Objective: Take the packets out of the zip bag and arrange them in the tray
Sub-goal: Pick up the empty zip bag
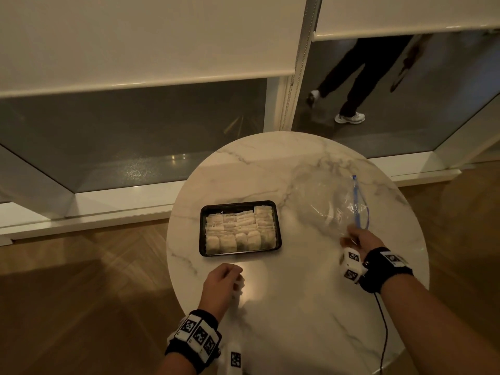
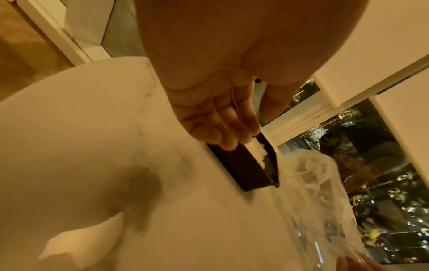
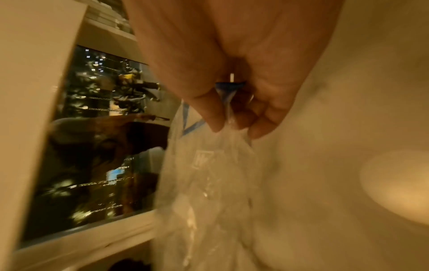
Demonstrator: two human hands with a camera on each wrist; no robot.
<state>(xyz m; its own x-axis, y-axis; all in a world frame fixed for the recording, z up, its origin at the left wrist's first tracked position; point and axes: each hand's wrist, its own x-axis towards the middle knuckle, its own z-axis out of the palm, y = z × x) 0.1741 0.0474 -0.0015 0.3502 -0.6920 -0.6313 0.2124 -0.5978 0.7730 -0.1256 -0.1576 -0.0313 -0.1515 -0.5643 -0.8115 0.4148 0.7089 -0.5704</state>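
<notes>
Bench [image 1: 297, 280]: round, white marble top with grey veins; it carries the tray and the zip bag, and both hands are over it.
Left hand [image 1: 221, 282]: over the near left part of the bench, just in front of the tray and apart from it. In the left wrist view the fingers [image 2: 223, 128] hang loosely curled with nothing between them. A black wrist band with square markers sits on the forearm.
Tray [image 1: 201, 234]: black, rectangular, flat on the bench left of its middle, its long sides running left to right.
Packets [image 1: 240, 230]: pale, square, packed tight inside the tray in overlapping rows that fill it from wall to wall. Their print is too small to read.
Zip bag [image 1: 324, 201]: clear plastic, crumpled, on the right half of the bench, well apart from the tray. Its blue zip strip runs along the right side towards the right hand. Whether any packet is inside cannot be told; the plastic looks limp and see-through.
Right hand [image 1: 361, 240]: at the near end of the zip bag. In the right wrist view thumb and fingers [image 3: 262, 117] pinch the gathered plastic at the blue strip, and the rest of the bag trails away from them.
Beyond the bench: wooden floor, a white window frame with lowered blinds, dark glass.
</notes>
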